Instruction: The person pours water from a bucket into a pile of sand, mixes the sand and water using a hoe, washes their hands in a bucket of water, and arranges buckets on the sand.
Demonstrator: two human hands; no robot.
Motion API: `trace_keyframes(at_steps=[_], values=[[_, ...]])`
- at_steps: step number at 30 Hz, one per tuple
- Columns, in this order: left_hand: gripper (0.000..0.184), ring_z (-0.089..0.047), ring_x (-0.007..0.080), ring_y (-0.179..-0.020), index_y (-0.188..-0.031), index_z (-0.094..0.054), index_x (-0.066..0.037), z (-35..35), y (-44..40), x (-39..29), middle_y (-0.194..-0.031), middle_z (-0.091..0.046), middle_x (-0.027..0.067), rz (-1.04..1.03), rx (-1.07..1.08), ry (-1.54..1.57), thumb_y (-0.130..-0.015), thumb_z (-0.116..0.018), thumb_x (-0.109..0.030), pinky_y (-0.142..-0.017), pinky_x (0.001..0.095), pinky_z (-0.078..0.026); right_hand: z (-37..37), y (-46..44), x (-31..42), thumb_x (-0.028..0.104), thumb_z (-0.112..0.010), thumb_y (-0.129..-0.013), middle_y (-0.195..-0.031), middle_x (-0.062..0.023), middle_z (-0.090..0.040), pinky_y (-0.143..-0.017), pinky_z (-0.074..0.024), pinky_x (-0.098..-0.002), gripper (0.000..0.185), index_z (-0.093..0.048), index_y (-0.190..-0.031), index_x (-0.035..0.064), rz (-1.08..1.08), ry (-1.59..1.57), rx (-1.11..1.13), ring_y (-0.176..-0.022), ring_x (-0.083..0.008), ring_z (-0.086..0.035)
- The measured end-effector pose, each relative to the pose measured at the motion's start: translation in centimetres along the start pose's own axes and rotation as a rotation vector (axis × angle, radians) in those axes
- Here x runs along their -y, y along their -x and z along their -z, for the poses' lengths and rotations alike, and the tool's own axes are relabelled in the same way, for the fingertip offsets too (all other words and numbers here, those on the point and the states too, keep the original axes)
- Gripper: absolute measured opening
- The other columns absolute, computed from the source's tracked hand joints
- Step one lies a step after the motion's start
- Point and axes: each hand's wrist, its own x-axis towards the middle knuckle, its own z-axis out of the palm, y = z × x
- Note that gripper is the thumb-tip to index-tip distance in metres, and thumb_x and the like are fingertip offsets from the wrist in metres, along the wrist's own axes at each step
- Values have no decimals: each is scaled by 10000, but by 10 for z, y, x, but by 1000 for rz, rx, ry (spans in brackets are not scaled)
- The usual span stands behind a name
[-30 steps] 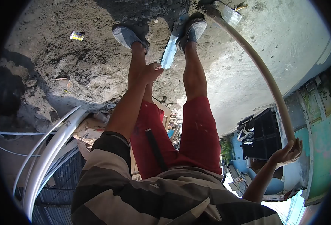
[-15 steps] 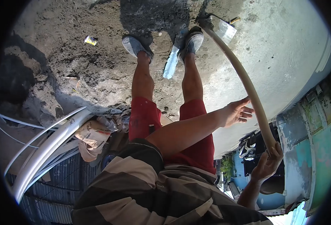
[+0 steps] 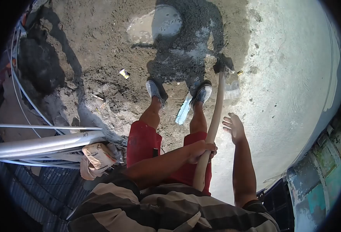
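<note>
A long, pale wooden handle (image 3: 216,114) slants from the ground to the front of my body. Its far end meets a dark tool head (image 3: 218,67), whose shape is too shadowed to make out. My left hand (image 3: 203,150) is wrapped around the lower part of the handle, close to my red shorts. To the right of the handle, my right hand (image 3: 235,128) is raised with its fingers apart, holding nothing. A flat grey sheet (image 3: 232,90) lies beside the far end of the handle.
Beyond my feet, a wet pool (image 3: 155,25) sits in grey, crumbly material. A pale blue strip (image 3: 183,110) lies between my shoes. At left are a small cup (image 3: 124,73), pipes (image 3: 50,144) and a paper sack (image 3: 99,156). Smooth concrete (image 3: 286,100) stretches to the right.
The handle's near end has swung left toward my body. My left hand, open beside the handle before, has closed around it. My right hand has let go. The view has shifted, revealing the pool.
</note>
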Motion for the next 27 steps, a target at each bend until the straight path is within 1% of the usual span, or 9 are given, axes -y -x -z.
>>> trace_keyframes(at_steps=[4, 6, 9, 11, 13, 17, 19, 22, 27], values=[[220, -592, 145, -618, -956, -504, -47, 11, 54, -40, -802, -566, 57, -19, -148, -424, -811, -643, -137, -517, 305, -513, -83, -67, 67, 445, -561, -899, -1008, -154, -562, -757, -497, -409, 531, -447, -1216, 34, -28, -514, 142, -904, -240, -581], [283, -605, 151, -635, -1007, -508, -24, 20, 88, -73, -803, -576, 69, -51, -175, -648, -796, -655, -142, -531, 303, -516, -110, -82, 99, 318, -610, -893, -799, -84, -518, -600, -500, -347, 343, -472, -1063, 54, -38, -512, -126, -705, -197, -547], [419, -635, 188, -676, -1098, -510, 20, 49, 142, -90, -811, -606, 109, -176, -271, -1008, -767, -683, -172, -578, 320, -521, -157, -66, 109, 203, -627, -880, -700, -40, -457, -514, -467, -302, 225, -458, -965, 82, 117, -672, -17, -588, -160, -478], [489, -651, 220, -700, -1136, -508, 40, 74, 175, -92, -818, -626, 136, -275, -330, -1139, -752, -698, -195, -611, 339, -524, -200, -42, 122, 153, -598, -880, -722, -44, -464, -529, -464, -310, 186, -468, -985, 72, 178, -707, -6, -619, -160, -491], [577, -669, 324, -777, -1134, -515, 56, 100, 206, -90, -885, -651, 240, -494, -514, -1297, -712, -726, -278, -720, 390, -526, -246, -20, 136, 123, -567, -876, -738, -45, -469, -555, -464, -310, 214, -457, -1050, 67, 355, -742, 77, -636, -157, -490], [546, -665, 332, -794, -1124, -533, 50, 136, 245, -85, -883, -650, 236, -543, -626, -1177, -734, -720, -283, -734, 415, -496, -317, -4, 189, 96, -546, -841, -752, -29, -469, -605, -465, -306, 274, -436, -1091, 81, 535, -625, 249, -654, -157, -481], [470, -671, 319, -779, -1060, -572, 44, 152, 244, -87, -826, -653, 224, -538, -678, -1166, -747, -709, -278, -704, 398, -503, -347, -22, 225, 72, -542, -814, -750, -47, -473, -598, -473, -310, 312, -439, -1107, 53, 545, -495, 191, -654, -164, -491], [407, -665, 290, -714, -985, -597, 46, 182, 197, -116, -763, -652, 194, -792, -731, -998, -751, -707, -269, -665, 388, -504, -398, -74, 270, 45, -549, -789, -742, -64, -489, -543, -476, -307, 241, -476, -1018, 17, 618, -255, 144, -616, -166, -507], [342, -630, 217, -604, -906, -611, 16, 213, 81, -171, -695, -634, 119, -817, -621, -593, -773, -711, -284, -599, 351, -507, -448, -233, 282, 58, -582, -774, -746, -91, -529, -486, -468, -312, 254, -482, -999, -6, 516, 220, 63, -567, -175, -537]])
